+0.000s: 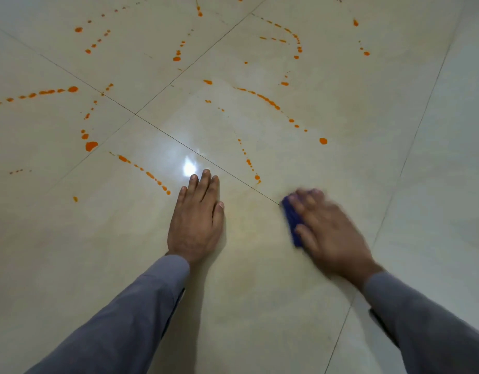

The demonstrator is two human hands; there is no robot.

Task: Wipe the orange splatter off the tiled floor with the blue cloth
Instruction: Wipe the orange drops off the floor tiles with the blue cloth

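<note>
Right hand [331,228], blurred, presses flat on the cloth [291,220], whose long axis runs toward and away from the person. Left hand [196,217], fingers straight, rests on the floor [260,292] left of the cloth; splatter [265,99] lies beyond

1. The left hand [196,218] lies flat, palm down, fingers straight and close together, pointing away from the person, thumb tucked along its side.
2. The left arm reaches forward from the lower left in a grey sleeve [119,317] that ends at the wrist.
3. The right hand [327,230] is blurred, palm down, fingers spread and angled up-left.
4. The right arm comes from the lower right, also grey-sleeved.
</note>
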